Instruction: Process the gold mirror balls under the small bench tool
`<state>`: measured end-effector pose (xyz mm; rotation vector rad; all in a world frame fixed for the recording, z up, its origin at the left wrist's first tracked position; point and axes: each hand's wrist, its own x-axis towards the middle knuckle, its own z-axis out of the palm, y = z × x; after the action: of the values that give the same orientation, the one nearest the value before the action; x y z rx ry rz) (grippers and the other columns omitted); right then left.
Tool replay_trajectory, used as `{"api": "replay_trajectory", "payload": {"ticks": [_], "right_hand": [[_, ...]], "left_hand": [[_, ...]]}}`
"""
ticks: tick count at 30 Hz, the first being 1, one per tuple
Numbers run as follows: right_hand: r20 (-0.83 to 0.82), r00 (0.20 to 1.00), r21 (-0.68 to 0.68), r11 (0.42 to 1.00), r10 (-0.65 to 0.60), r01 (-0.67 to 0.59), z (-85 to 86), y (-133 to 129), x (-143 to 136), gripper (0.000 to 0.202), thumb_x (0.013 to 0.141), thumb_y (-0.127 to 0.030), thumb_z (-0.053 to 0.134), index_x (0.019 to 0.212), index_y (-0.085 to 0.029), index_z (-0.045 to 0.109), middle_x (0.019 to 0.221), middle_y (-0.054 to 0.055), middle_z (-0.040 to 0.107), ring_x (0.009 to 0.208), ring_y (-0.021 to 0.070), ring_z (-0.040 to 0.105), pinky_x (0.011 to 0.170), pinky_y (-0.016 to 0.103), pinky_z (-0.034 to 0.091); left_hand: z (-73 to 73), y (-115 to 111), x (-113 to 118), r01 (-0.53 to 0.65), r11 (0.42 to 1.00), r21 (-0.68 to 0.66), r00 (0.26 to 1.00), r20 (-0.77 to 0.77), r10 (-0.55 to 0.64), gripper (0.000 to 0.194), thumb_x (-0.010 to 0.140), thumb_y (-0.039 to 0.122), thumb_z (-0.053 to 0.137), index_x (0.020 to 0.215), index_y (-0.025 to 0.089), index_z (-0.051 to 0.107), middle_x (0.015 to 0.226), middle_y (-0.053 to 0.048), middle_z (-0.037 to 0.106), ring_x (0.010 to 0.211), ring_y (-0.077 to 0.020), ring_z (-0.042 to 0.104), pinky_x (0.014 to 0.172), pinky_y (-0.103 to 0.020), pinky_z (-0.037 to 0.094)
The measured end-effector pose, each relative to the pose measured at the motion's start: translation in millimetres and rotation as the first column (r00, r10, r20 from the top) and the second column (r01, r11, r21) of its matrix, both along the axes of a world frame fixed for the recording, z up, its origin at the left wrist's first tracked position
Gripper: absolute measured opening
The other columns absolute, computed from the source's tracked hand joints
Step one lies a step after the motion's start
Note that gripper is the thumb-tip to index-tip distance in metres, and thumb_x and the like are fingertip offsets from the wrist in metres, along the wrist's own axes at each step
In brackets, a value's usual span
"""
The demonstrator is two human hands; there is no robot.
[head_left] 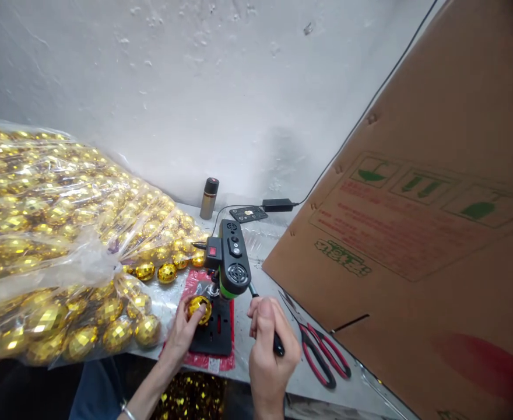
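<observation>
My left hand (181,333) is closed round a gold mirrored ball (200,310), the thumb resting on its face. That ball is just left of the head of a small black bench drill press (234,262), above its slotted black base (213,335). My right hand (271,350) grips the black-knobbed lever handle (278,344) on the machine's right side. A red switch (213,251) shows on the drill's left. Under the base lies a red plastic sheet (230,360). The drill tip and its contact with the ball are hidden.
A clear bag (77,233) bulging with gold balls fills the left. Several loose gold balls (167,273) sit beside it. Red-handled scissors (322,350) lie to the right, by a large cardboard box (414,233). Behind stand a spray can (209,198) and a power adapter (278,205).
</observation>
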<state>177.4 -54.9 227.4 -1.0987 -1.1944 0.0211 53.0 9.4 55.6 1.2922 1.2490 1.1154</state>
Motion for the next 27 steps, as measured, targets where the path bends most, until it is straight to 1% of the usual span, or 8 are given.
{"api": "replay_trajectory", "payload": {"ticks": [2, 4, 9, 11, 15, 22, 24, 27], "right_hand": [[0.015, 1.000, 0.007, 1.000, 0.011, -0.011, -0.7, 0.3, 1.2, 0.035, 0.108, -0.016, 0.048, 0.074, -0.022, 0.052, 0.068, -0.004, 0.050, 0.059, 0.0097, 0.049, 0.055, 0.023, 0.038], [0.032, 0.999, 0.010, 1.000, 0.024, -0.024, -2.4, -0.2, 2.1, 0.034, 0.108, -0.014, 0.048, 0.075, -0.022, 0.053, 0.068, -0.004, 0.050, 0.061, 0.0104, 0.051, 0.056, 0.023, 0.040], [0.067, 0.998, 0.016, 1.000, 0.021, -0.022, -4.5, -3.2, 3.1, 0.033, 0.107, -0.011, 0.047, 0.076, -0.022, 0.053, 0.068, -0.004, 0.050, 0.061, 0.0103, 0.051, 0.057, 0.023, 0.041], [0.084, 0.996, 0.020, 1.000, 0.022, -0.024, -4.3, -4.3, 3.4, 0.032, 0.107, -0.011, 0.046, 0.078, -0.022, 0.054, 0.069, -0.004, 0.052, 0.062, 0.0098, 0.052, 0.057, 0.022, 0.042], [0.086, 0.996, 0.021, 1.000, 0.019, -0.021, -4.1, -5.2, 3.2, 0.032, 0.107, -0.011, 0.046, 0.078, -0.022, 0.054, 0.069, -0.004, 0.052, 0.061, 0.0095, 0.052, 0.057, 0.022, 0.042], [0.024, 1.000, 0.018, 1.000, -0.003, 0.003, -6.3, -2.7, 0.4, 0.034, 0.107, -0.014, 0.047, 0.075, -0.021, 0.054, 0.067, -0.003, 0.051, 0.059, 0.0112, 0.050, 0.055, 0.025, 0.039], [0.012, 1.000, 0.021, 1.000, -0.002, 0.002, -6.4, -2.3, 0.2, 0.034, 0.108, -0.015, 0.047, 0.075, -0.021, 0.055, 0.066, -0.003, 0.051, 0.060, 0.0117, 0.050, 0.055, 0.025, 0.039], [0.006, 1.000, 0.014, 1.000, 0.008, -0.008, -5.5, -2.6, 0.0, 0.035, 0.108, -0.016, 0.048, 0.075, -0.021, 0.055, 0.066, -0.003, 0.051, 0.060, 0.0111, 0.051, 0.056, 0.024, 0.039]], "left_hand": [[-6.9, -4.4, 6.6, 0.001, 0.999, 0.033, 0.998, -0.059, 0.001, 0.062, 0.094, 0.066, 0.061, 0.136, 0.020, 0.056, 0.128, -0.013, 0.075, 0.120, -0.0310, 0.072, 0.104, -0.047, 0.057], [-9.8, -6.2, 10.8, 0.005, 0.996, 0.086, 0.996, -0.094, 0.004, 0.063, 0.092, 0.062, 0.063, 0.138, 0.020, 0.056, 0.134, -0.015, 0.072, 0.126, -0.0339, 0.069, 0.110, -0.053, 0.054], [-13.5, -5.3, 13.3, 0.021, 0.984, 0.176, 0.967, -0.254, 0.025, 0.061, 0.088, 0.056, 0.071, 0.137, 0.022, 0.060, 0.137, -0.016, 0.071, 0.125, -0.0387, 0.065, 0.110, -0.063, 0.049], [-15.3, -4.3, 13.4, 0.034, 0.980, 0.197, 0.958, -0.287, 0.025, 0.060, 0.087, 0.053, 0.073, 0.136, 0.021, 0.061, 0.135, -0.016, 0.071, 0.123, -0.0387, 0.065, 0.108, -0.063, 0.051], [-17.3, -1.2, 15.8, 0.073, 0.966, 0.247, 0.962, -0.273, -0.003, 0.057, 0.089, 0.049, 0.072, 0.135, 0.020, 0.059, 0.134, -0.018, 0.071, 0.123, -0.0378, 0.066, 0.107, -0.061, 0.053], [-21.5, 1.5, 15.2, 0.168, 0.937, 0.306, 0.963, -0.255, -0.089, 0.057, 0.091, 0.046, 0.071, 0.138, 0.019, 0.055, 0.134, -0.019, 0.069, 0.126, -0.0375, 0.067, 0.109, -0.061, 0.053], [-21.0, 2.1, 13.1, 0.208, 0.925, 0.318, 0.956, -0.264, -0.125, 0.057, 0.092, 0.046, 0.071, 0.140, 0.020, 0.055, 0.137, -0.019, 0.068, 0.130, -0.0384, 0.064, 0.112, -0.062, 0.051], [-15.1, 5.6, 11.8, 0.262, 0.906, 0.332, 0.947, -0.268, -0.175, 0.057, 0.095, 0.043, 0.068, 0.145, 0.021, 0.053, 0.142, -0.019, 0.066, 0.134, -0.0381, 0.062, 0.114, -0.062, 0.049]]}}
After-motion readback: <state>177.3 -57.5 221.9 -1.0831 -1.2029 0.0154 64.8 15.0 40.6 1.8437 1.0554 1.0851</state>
